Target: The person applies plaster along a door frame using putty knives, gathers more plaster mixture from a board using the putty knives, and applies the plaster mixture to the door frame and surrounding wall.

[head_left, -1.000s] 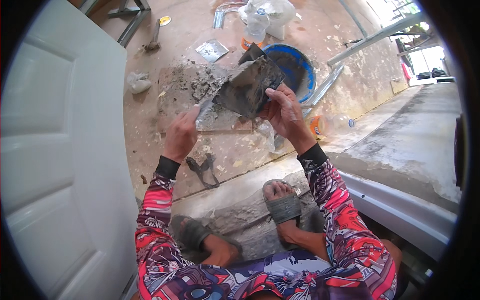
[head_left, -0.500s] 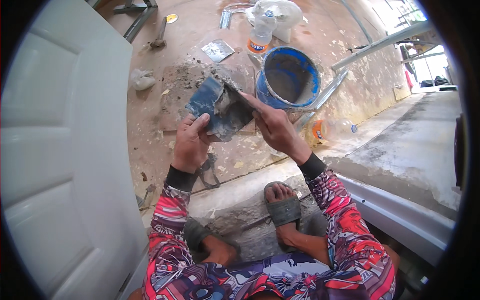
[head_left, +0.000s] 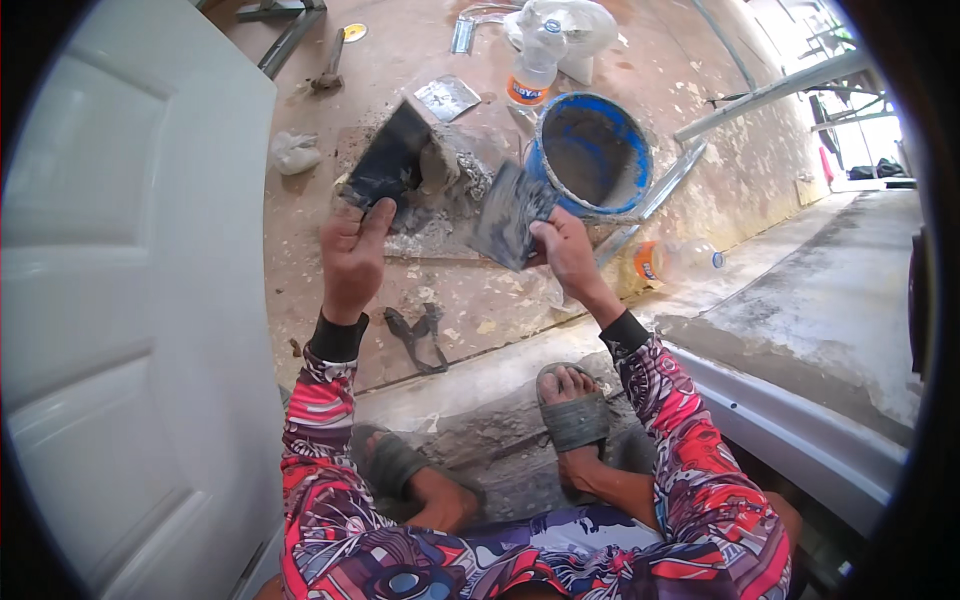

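My left hand is closed on the lower edge of a dark flat rectangular sheet, thumb on its face. A lump of grey wet mortar clings at that sheet's right side. In my right hand I pinch a second dark flat sheet, its face smeared grey. The two sheets are apart, both held above a mortar-spattered board on the floor. Just beyond the right sheet stands a blue bucket, with grey mortar inside.
A white panelled door borders the left. Clear plastic bottles, a hammer, a shiny metal piece and a white plastic bag lie about. Metal channel passes behind the bucket. My sandalled feet are on a rough step.
The sheets were together, the right one against the mortar on the left one. They have parted: the left sheet is tilted more upright, and the right one has swung down with its smeared face showing.
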A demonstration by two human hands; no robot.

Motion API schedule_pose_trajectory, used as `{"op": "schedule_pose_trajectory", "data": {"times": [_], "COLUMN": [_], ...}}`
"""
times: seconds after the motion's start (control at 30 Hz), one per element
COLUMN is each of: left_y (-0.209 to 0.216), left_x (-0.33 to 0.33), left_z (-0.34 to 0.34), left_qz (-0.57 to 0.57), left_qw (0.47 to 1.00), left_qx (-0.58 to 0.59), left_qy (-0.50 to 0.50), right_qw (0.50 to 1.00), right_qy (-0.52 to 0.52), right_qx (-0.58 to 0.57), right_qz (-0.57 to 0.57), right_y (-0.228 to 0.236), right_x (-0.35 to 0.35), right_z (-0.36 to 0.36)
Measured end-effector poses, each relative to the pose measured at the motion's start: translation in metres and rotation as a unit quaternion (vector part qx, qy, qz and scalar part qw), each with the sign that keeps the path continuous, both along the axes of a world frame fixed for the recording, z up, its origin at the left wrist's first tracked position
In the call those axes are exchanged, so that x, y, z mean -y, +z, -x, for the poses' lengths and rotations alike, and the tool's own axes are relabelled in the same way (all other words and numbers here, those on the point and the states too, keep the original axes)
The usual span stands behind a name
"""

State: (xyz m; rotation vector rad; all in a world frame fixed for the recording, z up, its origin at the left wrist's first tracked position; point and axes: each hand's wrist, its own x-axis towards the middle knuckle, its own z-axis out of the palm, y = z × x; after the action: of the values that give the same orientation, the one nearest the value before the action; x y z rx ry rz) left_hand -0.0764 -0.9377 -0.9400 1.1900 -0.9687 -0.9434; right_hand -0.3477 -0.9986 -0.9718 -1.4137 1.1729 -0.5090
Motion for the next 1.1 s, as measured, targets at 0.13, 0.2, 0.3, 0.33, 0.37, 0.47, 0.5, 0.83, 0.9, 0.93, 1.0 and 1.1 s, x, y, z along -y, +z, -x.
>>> {"op": "schedule_pose_trajectory", "data": {"times": [0.13, 0.2, 0.3, 0.33, 0.37, 0.47, 0.5, 0.83, 0.9, 0.93, 1.0, 1.1], "left_y": [0.014, 0.023, 0.023, 0.022, 0.022, 0.020, 0.017, -0.069, -0.073, -0.071, -0.058, -0.007], "left_x": [-0.001, 0.004, 0.013, 0.013, 0.012, 0.012, 0.011, 0.016, 0.022, 0.023, 0.032, 0.052], "left_z": [0.000, 0.011, 0.013, 0.012, 0.009, 0.002, -0.005, -0.045, -0.054, -0.056, -0.050, -0.052], "left_qz": [0.023, 0.096, 0.150, 0.150, 0.149, 0.154, 0.111, -0.007, -0.133, -0.199, -0.210, -0.122], "left_qw": [0.956, 0.934, 0.911, 0.900, 0.899, 0.867, 0.861, 0.829, 0.851, 0.856, 0.965, 0.964], "left_qx": [0.291, 0.344, 0.378, 0.399, 0.401, 0.458, 0.476, 0.534, 0.489, 0.462, 0.137, -0.232], "left_qy": [-0.007, -0.022, -0.068, -0.091, -0.092, -0.124, -0.143, -0.165, -0.138, -0.122, -0.074, -0.048], "right_qw": [0.901, 0.890, 0.874, 0.871, 0.870, 0.867, 0.870, 0.859, 0.872, 0.883, 0.886, 0.853], "right_qy": [-0.139, -0.149, -0.156, -0.155, -0.155, -0.133, -0.129, -0.108, -0.105, -0.100, -0.094, -0.039], "right_qx": [0.343, 0.364, 0.394, 0.404, 0.405, 0.420, 0.415, 0.451, 0.428, 0.407, 0.397, 0.442], "right_qz": [-0.224, -0.232, -0.236, -0.234, -0.234, -0.233, -0.234, -0.219, -0.214, -0.212, -0.220, -0.273], "right_y": [0.018, 0.016, 0.019, 0.020, 0.021, 0.021, 0.022, 0.029, 0.028, 0.029, 0.027, 0.036], "right_x": [-0.002, 0.000, 0.005, 0.007, 0.009, 0.017, 0.018, 0.045, 0.061, 0.067, 0.080, 0.108], "right_z": [-0.020, -0.029, -0.035, -0.037, -0.037, -0.032, -0.033, -0.032, -0.030, -0.031, -0.033, -0.052]}}
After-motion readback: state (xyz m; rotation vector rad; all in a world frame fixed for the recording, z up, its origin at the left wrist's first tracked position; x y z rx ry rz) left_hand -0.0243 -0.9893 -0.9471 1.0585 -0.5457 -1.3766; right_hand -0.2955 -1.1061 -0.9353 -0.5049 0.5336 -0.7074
